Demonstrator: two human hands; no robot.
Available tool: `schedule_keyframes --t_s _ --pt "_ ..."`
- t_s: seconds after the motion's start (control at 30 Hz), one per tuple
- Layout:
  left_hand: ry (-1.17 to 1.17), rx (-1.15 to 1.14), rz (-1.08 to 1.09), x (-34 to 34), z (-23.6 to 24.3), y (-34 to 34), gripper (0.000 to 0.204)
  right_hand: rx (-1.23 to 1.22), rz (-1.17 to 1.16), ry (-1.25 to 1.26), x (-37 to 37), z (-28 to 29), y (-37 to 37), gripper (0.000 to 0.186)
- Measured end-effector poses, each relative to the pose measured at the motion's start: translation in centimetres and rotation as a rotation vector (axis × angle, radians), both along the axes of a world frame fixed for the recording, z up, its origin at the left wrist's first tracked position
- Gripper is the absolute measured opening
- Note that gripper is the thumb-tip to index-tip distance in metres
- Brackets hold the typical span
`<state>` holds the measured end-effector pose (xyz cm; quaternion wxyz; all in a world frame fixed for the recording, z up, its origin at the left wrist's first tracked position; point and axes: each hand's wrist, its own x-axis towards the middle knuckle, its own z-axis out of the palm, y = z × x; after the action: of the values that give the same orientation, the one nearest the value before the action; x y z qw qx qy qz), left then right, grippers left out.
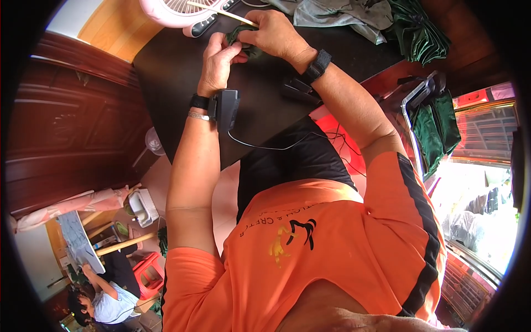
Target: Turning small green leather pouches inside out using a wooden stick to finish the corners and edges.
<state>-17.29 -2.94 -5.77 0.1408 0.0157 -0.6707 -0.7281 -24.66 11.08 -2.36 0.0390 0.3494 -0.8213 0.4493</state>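
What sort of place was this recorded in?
Probably a home room doubling as a small workshop: there's a fan, a stack of green cloth, and another person at a second table.

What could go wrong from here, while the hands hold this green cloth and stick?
The pale stick in the right hand overlaps the pink fan in view; its tip might catch on it, though depth is unclear. The cable from the black left-wrist device hangs loose and could snag. The dark green cloth between right and left hand might slip.
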Motion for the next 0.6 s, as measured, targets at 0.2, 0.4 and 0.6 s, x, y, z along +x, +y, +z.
schedule_keyframes --t_s 0.2,0.4,0.6 --pt "0.058 -0.211 0.187 0.3 0.3 0.6 0.011 -0.237 0.361 -0.214 0.0 -0.4 0.0 0.019" --pt "0.182 -0.678 0.370 0.0 -0.1 0.8 0.017 -0.209 0.651 -0.221 2.1 0.7 0.2 0.013" --pt "-0.011 -0.009 0.140 0.8 -0.8 -0.8 0.015 -0.267 0.771 -0.127 2.4 1.2 0.1 0.018"
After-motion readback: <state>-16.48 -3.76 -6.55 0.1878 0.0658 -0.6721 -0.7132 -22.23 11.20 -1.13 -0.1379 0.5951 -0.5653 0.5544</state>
